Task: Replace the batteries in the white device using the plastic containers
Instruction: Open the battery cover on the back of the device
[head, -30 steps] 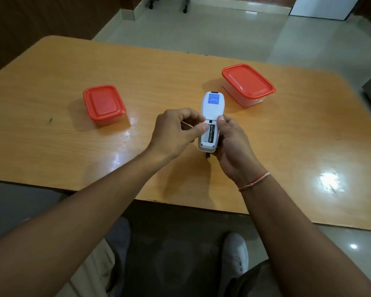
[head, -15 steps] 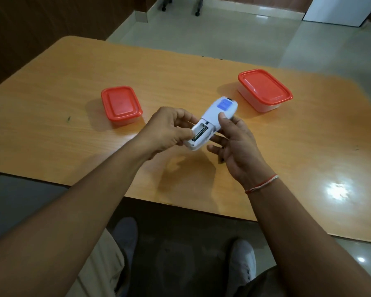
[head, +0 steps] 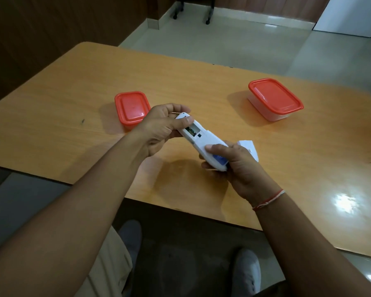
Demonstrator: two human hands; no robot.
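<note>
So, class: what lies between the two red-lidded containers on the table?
In the head view, bare tabletop lies directly between the left container and right container; the white device, held in both hands, sits nearer the camera.

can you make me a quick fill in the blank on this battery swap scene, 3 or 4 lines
1. Both plastic containers have lids coloured ____.
2. The white device is held by ____ hands.
3. The smaller container sits beyond the ____ hand.
4. The lids of the smaller container and the larger container are both ____.

Missing words: red; two (both); left; closed (on)
</note>
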